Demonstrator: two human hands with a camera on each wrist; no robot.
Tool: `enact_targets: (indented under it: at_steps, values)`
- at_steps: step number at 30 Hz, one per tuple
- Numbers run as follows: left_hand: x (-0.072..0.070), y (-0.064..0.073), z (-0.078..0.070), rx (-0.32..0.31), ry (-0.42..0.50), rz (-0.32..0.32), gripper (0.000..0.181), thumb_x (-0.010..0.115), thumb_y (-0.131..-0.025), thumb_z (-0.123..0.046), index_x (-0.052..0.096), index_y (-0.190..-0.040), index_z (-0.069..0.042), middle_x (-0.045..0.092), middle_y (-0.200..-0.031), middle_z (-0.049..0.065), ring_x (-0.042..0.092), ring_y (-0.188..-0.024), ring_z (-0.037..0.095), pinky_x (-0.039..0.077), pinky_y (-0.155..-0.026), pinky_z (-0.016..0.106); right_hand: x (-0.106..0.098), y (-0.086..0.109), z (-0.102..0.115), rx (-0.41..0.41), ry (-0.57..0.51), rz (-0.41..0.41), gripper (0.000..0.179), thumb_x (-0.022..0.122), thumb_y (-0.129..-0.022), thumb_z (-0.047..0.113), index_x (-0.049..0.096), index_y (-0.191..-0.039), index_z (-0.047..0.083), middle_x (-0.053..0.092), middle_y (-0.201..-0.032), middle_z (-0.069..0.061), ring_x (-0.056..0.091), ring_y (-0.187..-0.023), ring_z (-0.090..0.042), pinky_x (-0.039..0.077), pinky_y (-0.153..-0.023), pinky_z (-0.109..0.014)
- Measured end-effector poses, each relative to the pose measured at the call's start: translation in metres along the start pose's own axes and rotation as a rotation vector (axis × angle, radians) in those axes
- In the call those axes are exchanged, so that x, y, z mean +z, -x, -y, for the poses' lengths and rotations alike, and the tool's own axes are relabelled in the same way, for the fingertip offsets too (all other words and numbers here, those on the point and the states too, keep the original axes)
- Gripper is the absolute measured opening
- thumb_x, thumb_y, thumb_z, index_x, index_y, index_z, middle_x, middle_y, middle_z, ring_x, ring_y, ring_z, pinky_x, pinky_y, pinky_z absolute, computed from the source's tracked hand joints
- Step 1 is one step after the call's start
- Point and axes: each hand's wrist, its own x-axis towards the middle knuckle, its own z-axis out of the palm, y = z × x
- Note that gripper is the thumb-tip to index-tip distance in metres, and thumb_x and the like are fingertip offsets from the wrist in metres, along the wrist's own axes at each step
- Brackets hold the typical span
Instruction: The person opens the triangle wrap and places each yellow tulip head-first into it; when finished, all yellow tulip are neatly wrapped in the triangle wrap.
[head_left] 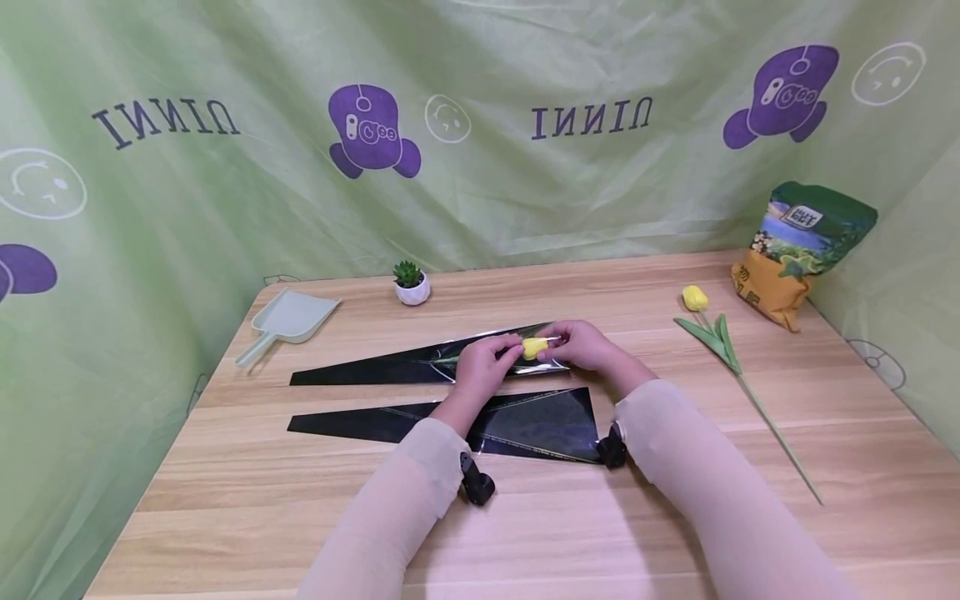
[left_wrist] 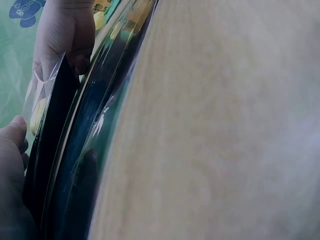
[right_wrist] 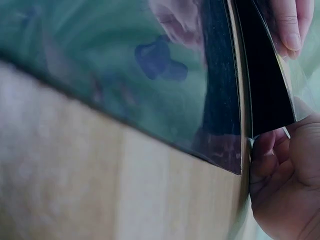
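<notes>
A yellow artificial tulip (head_left: 534,347) lies in a black flower sleeve (head_left: 375,367) with a clear front; part of its green stem shows through the film. My left hand (head_left: 483,364) pinches the sleeve beside the bloom. At the sleeve's wide end, my right hand (head_left: 588,343) grips the edge. In the left wrist view, clear film covers some fingers of the right hand (left_wrist: 62,37), with the black sheet beside its thumb. Nearer to me a second black sleeve (head_left: 536,421) lies flat, partly under the left forearm. The left fingertips' exact contact is hidden.
Another yellow tulip (head_left: 723,342) with a long green stem lies at the right. A colourful bag (head_left: 802,250) stands at the back right. A small potted succulent (head_left: 412,283) and a pale dustpan (head_left: 294,317) are at the back left of the wooden table (head_left: 225,483).
</notes>
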Motion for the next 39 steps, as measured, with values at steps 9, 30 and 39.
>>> enact_targets:
  at_steps: [9,30,39]
  values:
    - [0.001,0.000,0.001,0.010,-0.015,0.009,0.020,0.070,-0.090,-0.025,0.077,-0.106,-0.014,0.075,-0.109,0.001,0.070,-0.107,0.019,0.055,-0.094,0.034,0.001,0.002,0.003,0.000,0.058,-0.008,0.035,0.075,-0.086,0.012,0.066,-0.117,-0.003,0.069,-0.098,-0.011,0.056,-0.080,-0.007,0.047,-0.073,-0.019]
    - [0.004,0.001,0.004,-0.005,-0.053,0.039,0.022,0.069,-0.091,-0.026,0.077,-0.108,-0.015,0.074,-0.115,0.002,0.069,-0.111,0.019,0.053,-0.097,0.035,-0.022,0.033,0.003,0.077,0.100,-0.049,0.046,0.072,-0.088,0.016,0.060,-0.128,-0.001,0.067,-0.107,-0.017,0.059,-0.084,-0.012,0.052,-0.073,-0.021]
    - [0.003,-0.002,0.008,0.015,-0.097,0.051,0.023,0.069,-0.091,-0.027,0.076,-0.109,-0.015,0.074,-0.114,0.003,0.069,-0.110,0.021,0.053,-0.096,0.036,-0.056,0.062,-0.012,0.133,0.038,-0.085,0.051,0.068,-0.093,0.021,0.053,-0.136,-0.001,0.062,-0.115,-0.020,0.062,-0.084,-0.016,0.056,-0.071,-0.027]
